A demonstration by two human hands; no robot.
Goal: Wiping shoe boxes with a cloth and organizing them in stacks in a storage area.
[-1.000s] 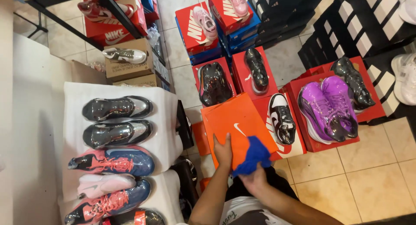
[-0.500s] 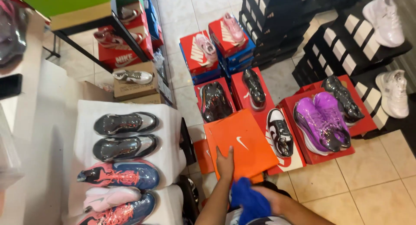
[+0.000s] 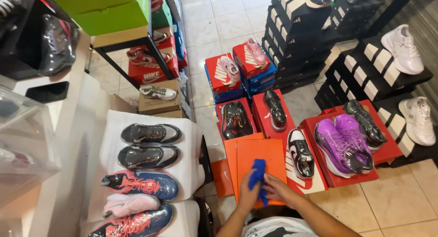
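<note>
Nearest the camera, a blue cloth (image 3: 258, 175) is seen bunched between both hands, over the near end of an orange shoebox lid (image 3: 259, 163). The left hand (image 3: 248, 196) is pressed to the cloth from below-left, fingers closed against it; the right hand (image 3: 279, 190) is laid against it from the right, fingers curled on its lower edge. Both forearms enter from the bottom edge. The orange lid rests flat on top of other orange boxes on the tiled floor (image 3: 401, 196).

Just right of the lid, a black-and-white shoe (image 3: 300, 153) is set on a red box. Further right, a pair of purple shoes (image 3: 343, 145) wrapped in clear film lies on a red box lid, a dark wrapped shoe (image 3: 366, 123) beside them.

To the left, a white-covered worktop (image 3: 191, 166) carries a row of wrapped shoes: two dark grey ones (image 3: 150, 145) at the far end, a blue-and-coral one (image 3: 140, 184), a pale pink one (image 3: 131, 205), and another blue-and-coral one nearest.

Beyond the lid, two dark wrapped shoes (image 3: 236, 119) stand on red boxes. Further off, two pink shoes (image 3: 229, 68) are placed on red boxes stacked over blue ones. At the far right, black boxes with white stripes (image 3: 296, 22) are stacked, white shoes (image 3: 404, 49) on top of some. Far left, green boxes (image 3: 109, 9) sit on a black rack.
</note>
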